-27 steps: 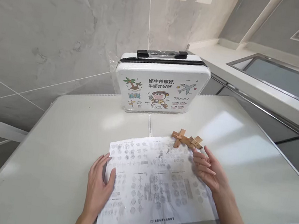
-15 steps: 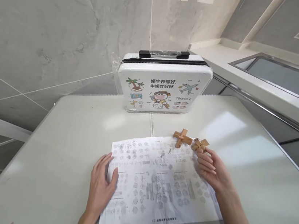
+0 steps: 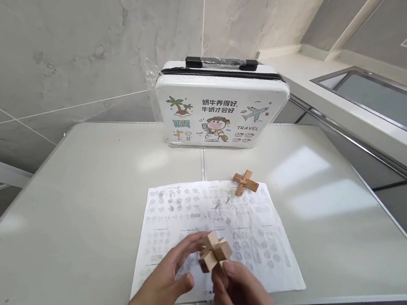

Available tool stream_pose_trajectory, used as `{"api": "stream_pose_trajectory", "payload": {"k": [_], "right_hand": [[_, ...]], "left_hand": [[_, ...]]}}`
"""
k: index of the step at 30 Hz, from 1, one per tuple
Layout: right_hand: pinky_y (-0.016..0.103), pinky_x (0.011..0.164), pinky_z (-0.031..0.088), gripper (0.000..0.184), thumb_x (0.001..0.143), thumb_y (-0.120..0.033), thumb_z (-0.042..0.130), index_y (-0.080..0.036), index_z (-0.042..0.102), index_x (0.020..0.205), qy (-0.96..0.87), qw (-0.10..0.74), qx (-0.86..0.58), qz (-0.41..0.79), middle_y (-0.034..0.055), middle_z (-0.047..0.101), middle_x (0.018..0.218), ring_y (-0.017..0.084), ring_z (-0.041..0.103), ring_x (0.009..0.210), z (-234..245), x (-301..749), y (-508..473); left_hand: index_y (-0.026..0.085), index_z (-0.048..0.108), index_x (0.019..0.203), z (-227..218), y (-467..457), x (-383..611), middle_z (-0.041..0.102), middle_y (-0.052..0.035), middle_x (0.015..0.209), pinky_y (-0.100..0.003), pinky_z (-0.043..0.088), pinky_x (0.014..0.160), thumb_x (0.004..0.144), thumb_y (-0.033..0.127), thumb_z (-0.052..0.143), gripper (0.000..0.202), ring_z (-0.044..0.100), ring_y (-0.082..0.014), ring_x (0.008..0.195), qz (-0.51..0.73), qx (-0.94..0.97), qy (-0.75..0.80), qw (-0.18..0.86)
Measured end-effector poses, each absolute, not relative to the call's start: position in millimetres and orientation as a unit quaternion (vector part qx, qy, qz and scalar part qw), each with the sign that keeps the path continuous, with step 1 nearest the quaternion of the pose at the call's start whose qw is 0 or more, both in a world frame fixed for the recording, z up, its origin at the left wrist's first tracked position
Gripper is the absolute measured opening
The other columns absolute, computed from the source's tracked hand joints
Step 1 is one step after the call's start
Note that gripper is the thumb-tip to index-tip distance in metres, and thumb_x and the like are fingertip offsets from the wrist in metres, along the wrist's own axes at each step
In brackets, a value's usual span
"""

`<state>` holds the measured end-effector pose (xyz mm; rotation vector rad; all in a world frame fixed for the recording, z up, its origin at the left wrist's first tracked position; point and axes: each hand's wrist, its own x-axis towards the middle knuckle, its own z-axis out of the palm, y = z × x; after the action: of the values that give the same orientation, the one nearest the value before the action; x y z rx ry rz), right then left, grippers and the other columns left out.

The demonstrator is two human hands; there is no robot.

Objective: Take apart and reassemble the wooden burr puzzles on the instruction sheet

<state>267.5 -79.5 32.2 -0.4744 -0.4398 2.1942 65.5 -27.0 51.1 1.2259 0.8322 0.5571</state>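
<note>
A light wooden burr puzzle (image 3: pixel 216 251) of interlocking bars is raised above the printed sheet near the table's front edge. My right hand (image 3: pixel 244 298) pinches its lower right bar between thumb and fingers. My left hand (image 3: pixel 168 273) is close on the other side, thumb spread away from the fingers. Its fingertips reach behind the puzzle's left side, and whether they touch it is hidden. A second, cross-shaped wooden puzzle (image 3: pixel 245 183) rests at the sheet's far edge. The paper sheet (image 3: pixel 188 210) carries rows of small grey diagrams and lies flat beneath both hands.
A white cartoon-printed case (image 3: pixel 216 111) in clear plastic wrap stands at the back of the white table (image 3: pixel 107 200), near the tiled wall. To the right runs a counter (image 3: pixel 290 66) with a sink (image 3: pixel 382 103).
My right hand has picked the nearer puzzle up from the sheet's far right edge and brought it toward me. My left hand has left the paper's left edge and moved right to the puzzle.
</note>
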Motion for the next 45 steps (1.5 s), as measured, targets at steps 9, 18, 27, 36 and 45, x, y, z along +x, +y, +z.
{"api": "stream_pose_trajectory", "payload": {"k": [9,18,27,36,45], "right_hand": [[0.019,0.041,0.038,0.046,0.105,-0.061,0.056,-0.016,0.06,0.095,-0.302,0.395,-0.228,0.837,-0.0013,0.061,0.058,0.009,0.047,0.039,26.3,246.1,-82.3],[0.028,0.067,0.045,0.031,0.112,-0.045,0.045,-0.021,0.063,0.105,-0.537,0.375,-0.485,0.579,0.0032,0.066,0.083,0.017,0.059,0.07,33.4,255.9,-81.9],[0.032,0.071,0.055,0.027,0.112,-0.042,0.047,-0.024,0.06,0.129,-0.511,0.421,-0.49,0.567,0.0085,0.072,0.104,0.02,0.068,0.077,19.1,247.4,-79.6],[0.03,0.066,0.052,0.024,0.11,-0.041,0.053,-0.023,0.066,0.117,-0.52,0.436,-0.5,0.539,0.0048,0.072,0.091,0.017,0.064,0.068,12.7,245.6,-79.7],[0.031,0.067,0.051,0.028,0.107,-0.046,0.058,-0.021,0.071,0.112,-0.505,0.457,-0.514,0.522,0.0032,0.067,0.081,0.019,0.062,0.069,14.0,243.3,-72.3]], "left_hand": [[0.023,0.065,0.132,51.1,-29.4,70.9,0.073,-0.0144,0.132,-0.043,0.06,0.097,0.085,0.065,0.078,0.064,0.073,-0.034,0.115,0.264,0.461,0.313,0.787],[0.028,0.062,0.133,43.3,-34.6,63.6,0.071,-0.0113,0.137,-0.044,0.053,0.11,0.075,0.047,0.093,0.069,0.067,-0.0331,0.126,0.285,0.543,0.443,0.654],[0.03,0.062,0.136,42.0,-34.0,60.4,0.069,-0.0105,0.142,-0.047,0.052,0.113,0.077,0.042,0.092,0.068,0.064,-0.0335,0.132,0.283,0.566,0.476,0.61],[0.032,0.066,0.134,48.1,-30.1,52.6,0.072,-0.0085,0.137,-0.05,0.053,0.111,0.076,0.047,0.091,0.065,0.07,-0.0326,0.121,0.25,0.603,0.483,0.584],[0.036,0.062,0.14,26.5,-28.0,42.4,0.064,-0.0076,0.147,-0.052,0.053,0.115,0.085,0.045,0.085,0.06,0.055,-0.0336,0.143,0.228,0.738,0.488,0.407]]}}
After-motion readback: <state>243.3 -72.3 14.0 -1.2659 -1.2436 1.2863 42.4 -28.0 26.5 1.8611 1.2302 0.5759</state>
